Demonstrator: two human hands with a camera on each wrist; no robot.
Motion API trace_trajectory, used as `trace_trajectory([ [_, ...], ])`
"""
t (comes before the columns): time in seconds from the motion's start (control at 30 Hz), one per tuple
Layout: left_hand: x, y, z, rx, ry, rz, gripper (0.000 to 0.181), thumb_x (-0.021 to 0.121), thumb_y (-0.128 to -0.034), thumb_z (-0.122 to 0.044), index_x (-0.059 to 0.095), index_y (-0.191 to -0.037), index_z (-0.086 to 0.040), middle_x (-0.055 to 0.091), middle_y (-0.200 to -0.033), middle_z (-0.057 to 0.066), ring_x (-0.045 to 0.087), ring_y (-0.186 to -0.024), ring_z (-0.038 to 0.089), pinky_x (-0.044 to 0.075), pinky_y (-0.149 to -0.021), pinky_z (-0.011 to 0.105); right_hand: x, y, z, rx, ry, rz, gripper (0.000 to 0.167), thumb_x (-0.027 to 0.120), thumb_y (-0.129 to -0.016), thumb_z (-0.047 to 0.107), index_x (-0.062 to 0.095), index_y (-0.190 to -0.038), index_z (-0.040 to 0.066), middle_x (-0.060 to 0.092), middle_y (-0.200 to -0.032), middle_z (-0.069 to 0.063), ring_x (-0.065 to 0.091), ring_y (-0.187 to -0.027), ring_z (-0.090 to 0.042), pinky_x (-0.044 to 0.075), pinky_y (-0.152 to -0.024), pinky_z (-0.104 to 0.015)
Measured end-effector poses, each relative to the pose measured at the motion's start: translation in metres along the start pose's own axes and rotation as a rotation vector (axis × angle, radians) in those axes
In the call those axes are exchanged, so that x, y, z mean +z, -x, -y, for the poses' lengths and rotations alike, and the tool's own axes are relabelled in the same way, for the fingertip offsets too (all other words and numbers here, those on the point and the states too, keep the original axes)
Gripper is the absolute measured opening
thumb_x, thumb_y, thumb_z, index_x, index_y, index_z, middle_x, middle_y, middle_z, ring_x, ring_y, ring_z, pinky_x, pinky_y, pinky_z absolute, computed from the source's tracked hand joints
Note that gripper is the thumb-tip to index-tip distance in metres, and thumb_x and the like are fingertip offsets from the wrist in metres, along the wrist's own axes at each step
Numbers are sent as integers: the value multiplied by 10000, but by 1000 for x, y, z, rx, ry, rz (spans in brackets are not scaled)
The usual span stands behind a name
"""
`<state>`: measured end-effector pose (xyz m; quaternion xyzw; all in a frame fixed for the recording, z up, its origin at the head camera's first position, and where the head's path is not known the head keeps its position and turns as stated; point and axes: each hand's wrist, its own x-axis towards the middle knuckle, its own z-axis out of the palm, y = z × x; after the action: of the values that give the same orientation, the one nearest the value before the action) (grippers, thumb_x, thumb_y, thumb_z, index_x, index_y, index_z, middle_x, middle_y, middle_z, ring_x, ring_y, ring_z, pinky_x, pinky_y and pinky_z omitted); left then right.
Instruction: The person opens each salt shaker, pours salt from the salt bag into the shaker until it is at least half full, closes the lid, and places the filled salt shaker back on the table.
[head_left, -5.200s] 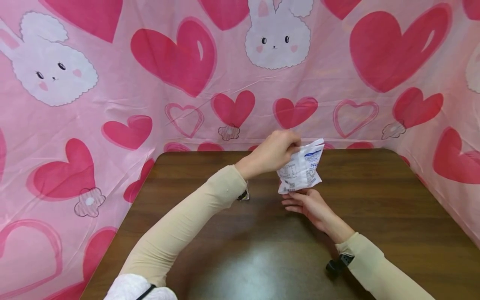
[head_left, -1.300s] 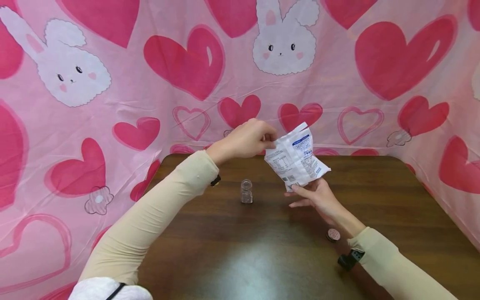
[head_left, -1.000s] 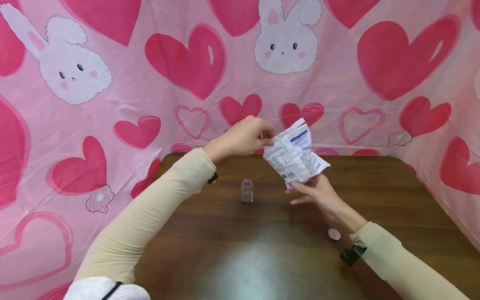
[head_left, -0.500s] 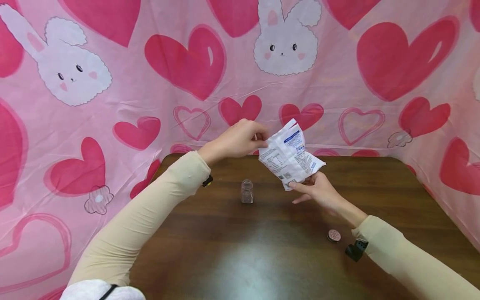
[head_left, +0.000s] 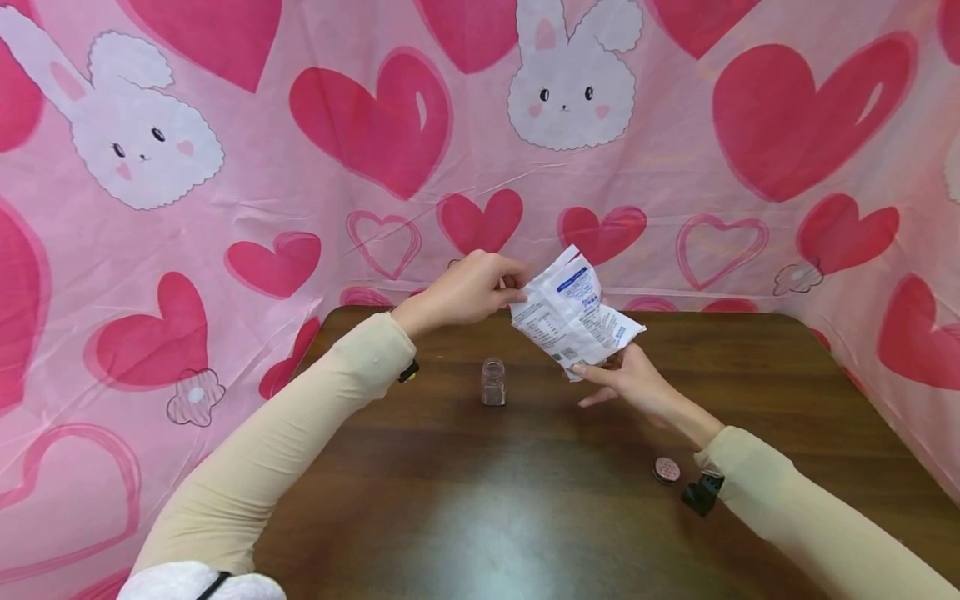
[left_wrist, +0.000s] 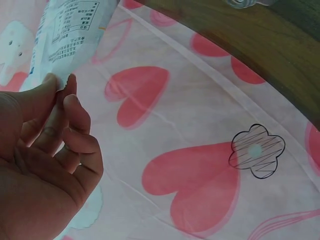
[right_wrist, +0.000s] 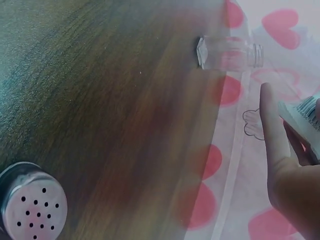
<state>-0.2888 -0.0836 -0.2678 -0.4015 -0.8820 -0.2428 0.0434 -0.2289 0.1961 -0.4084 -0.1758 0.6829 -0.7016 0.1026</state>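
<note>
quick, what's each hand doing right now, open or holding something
Left hand: closed, pinching a top corner of the bag.
Right hand: closed, holding the bag near its bottom edge.

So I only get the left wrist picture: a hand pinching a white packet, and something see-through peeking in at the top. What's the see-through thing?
Observer: The head view shows it's a clear jar, standing upright on the table.
Operator: Cool! Does it have a lid on?
Observer: No, the right wrist view shows its neck bare.
Operator: And what's the other hand doing?
Observer: The right hand is pinching the lower edge of the white packet, with its thumb in front.
</note>
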Motion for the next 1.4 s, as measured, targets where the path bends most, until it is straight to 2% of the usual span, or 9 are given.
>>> trace_trajectory([
  [0.27,3,3,5,0,-8,-20,46,770,-977,-136,753,-960,-97,727,-893,-21,640,-820,140,512,-734,304,0,-6,-6,4,-30,41,555,693,-1002,-16,440,-1483,95,608,-1342,-222,726,-1063,-357,587,-735,-613],
  [0.47,5,6,9,-2,-19,-25,44,771,-977,-130,755,-979,-89,743,-915,-12,658,-840,137,516,-769,313,1,-9,-9,-3,-48,63,581,699,-969,-76,433,-1470,55,629,-1297,-238,728,-1050,-367,579,-753,-631],
  [0.67,8,10,11,-7,-31,-6,64,755,-992,-136,733,-1022,-83,733,-924,4,637,-818,162,517,-761,318,2,-9,-10,7,-3,55,589,732,-943,-72,433,-1445,4,654,-1236,-260,738,-1004,-361,587,-714,-622],
  [0.77,11,12,13,10,-32,11,94,734,-1006,-125,711,-1079,-70,731,-949,22,628,-811,176,524,-755,319,2,-9,-10,17,8,45,559,730,-949,-65,446,-1427,-4,670,-1212,-262,741,-992,-360,590,-699,-616],
  [1.0,15,17,18,58,13,18,110,694,-1023,-80,661,-1116,-32,699,-949,64,596,-773,198,499,-686,310,2,-12,-11,28,19,25,604,737,-947,-64,441,-1459,60,670,-1219,-242,742,-982,-367,592,-692,-608],
  [1.23,17,21,25,28,36,34,167,696,-1015,-52,671,-1179,-35,704,-925,48,621,-764,168,519,-694,303,2,-16,-13,23,33,28,636,744,-934,-68,421,-1474,23,637,-1246,-287,742,-970,-374,596,-691,-597],
  [1.4,20,25,28,14,27,38,130,701,-1008,-35,704,-1138,-41,715,-868,45,614,-746,145,511,-711,310,2,-18,-14,23,33,30,629,740,-928,-84,426,-1462,24,648,-1226,-277,741,-958,-364,598,-687,-591],
])
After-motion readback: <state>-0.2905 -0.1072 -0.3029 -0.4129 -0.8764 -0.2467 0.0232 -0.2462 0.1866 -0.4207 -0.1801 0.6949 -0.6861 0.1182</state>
